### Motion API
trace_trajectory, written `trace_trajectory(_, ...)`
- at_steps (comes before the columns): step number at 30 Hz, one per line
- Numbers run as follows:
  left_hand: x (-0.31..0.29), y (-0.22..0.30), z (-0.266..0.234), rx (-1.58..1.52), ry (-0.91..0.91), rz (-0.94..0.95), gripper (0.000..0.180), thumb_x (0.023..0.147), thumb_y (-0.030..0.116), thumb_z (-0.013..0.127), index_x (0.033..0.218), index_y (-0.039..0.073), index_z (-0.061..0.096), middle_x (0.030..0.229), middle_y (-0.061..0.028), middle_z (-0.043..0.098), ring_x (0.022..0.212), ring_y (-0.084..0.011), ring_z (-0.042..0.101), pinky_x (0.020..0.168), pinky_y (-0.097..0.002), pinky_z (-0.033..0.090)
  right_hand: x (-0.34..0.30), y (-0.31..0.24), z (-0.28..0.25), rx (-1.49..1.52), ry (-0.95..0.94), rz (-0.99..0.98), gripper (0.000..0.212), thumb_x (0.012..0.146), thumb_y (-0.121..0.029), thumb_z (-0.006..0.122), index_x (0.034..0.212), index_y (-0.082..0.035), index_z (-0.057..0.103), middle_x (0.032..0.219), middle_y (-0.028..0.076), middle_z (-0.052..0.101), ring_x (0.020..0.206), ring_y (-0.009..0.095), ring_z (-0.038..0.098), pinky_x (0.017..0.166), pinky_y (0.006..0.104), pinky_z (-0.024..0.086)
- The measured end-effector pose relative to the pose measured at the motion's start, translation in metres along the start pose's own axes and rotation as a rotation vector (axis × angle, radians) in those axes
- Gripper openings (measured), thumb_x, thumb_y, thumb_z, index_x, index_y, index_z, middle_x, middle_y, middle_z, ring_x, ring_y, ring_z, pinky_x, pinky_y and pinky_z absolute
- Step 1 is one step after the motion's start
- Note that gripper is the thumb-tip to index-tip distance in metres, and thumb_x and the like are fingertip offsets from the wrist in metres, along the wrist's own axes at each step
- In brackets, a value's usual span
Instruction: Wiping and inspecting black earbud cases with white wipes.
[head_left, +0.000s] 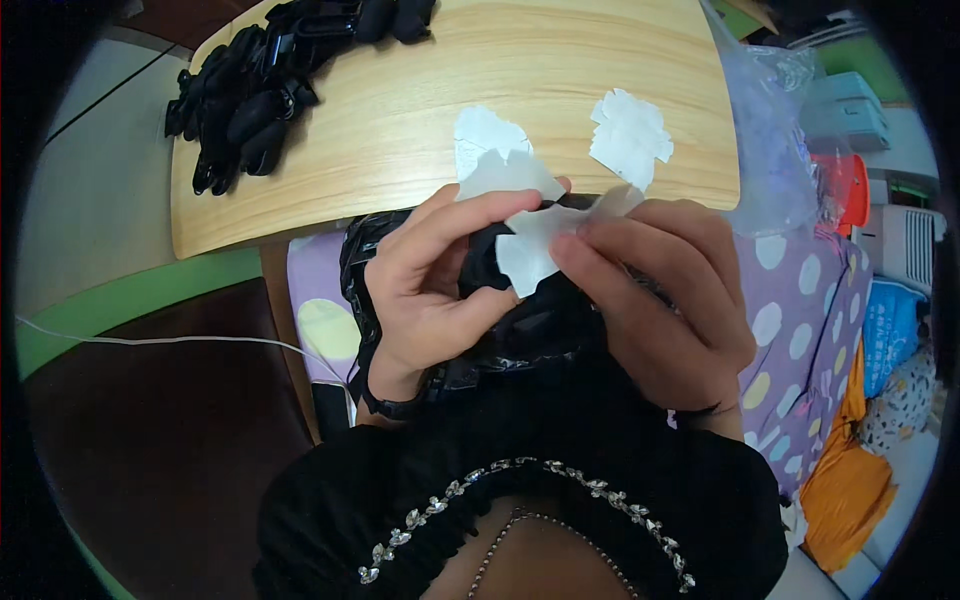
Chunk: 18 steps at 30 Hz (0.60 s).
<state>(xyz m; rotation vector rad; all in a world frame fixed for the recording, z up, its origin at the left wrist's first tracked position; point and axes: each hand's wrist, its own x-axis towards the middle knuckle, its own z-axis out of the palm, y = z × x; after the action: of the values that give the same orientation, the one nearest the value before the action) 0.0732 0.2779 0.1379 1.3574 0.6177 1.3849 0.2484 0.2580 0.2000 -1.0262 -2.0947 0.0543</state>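
Over the table's near edge, both my hands hold a torn piece of white paper [528,255]. My right hand [665,290] pinches it between thumb and fingertips. The thumb and index finger of my left hand [425,275] curve around its left side and touch its edges. Another pale, jagged part of the paper [508,177] shows beyond my left index finger; whether it joins the held piece I cannot tell. Two ragged white paper scraps lie on the wooden table, one [485,132] just beyond my left hand and the other [632,138] farther right.
Black bundled items [265,100] lie along the far left of the wooden table [420,110]. A black plastic bag [365,255] hangs below my hands. At right are a purple dotted cloth [790,320], clear plastic wrapping [770,130] and a red container [855,190].
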Motion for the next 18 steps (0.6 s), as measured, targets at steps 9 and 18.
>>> trace_trajectory(9,-0.004,-0.004,-0.006,0.203,-0.020,0.031,0.043,0.070,-0.005,0.072,0.111,-0.004,0.059,0.112,-0.0215,0.060,0.108,-0.0358,0.059,0.095,-0.0408,0.045,-0.003,0.000,0.010,0.053,-0.093,0.030,0.024,0.068,0.002,0.065,0.091,-0.003,0.068,0.091,0.007,0.063,0.088,0.023,0.062,0.088,0.0402,0.046)
trace_trajectory(18,-0.007,-0.019,0.000,0.246,0.085,0.085,0.044,0.067,-0.012,0.068,0.110,-0.005,0.060,0.111,-0.0209,0.061,0.106,-0.0330,0.060,0.093,-0.0390,0.046,-0.012,-0.013,0.031,-0.070,-0.098,0.141,0.027,0.071,0.005,0.061,0.097,0.001,0.065,0.093,0.009,0.062,0.091,0.024,0.062,0.097,0.0481,0.040)
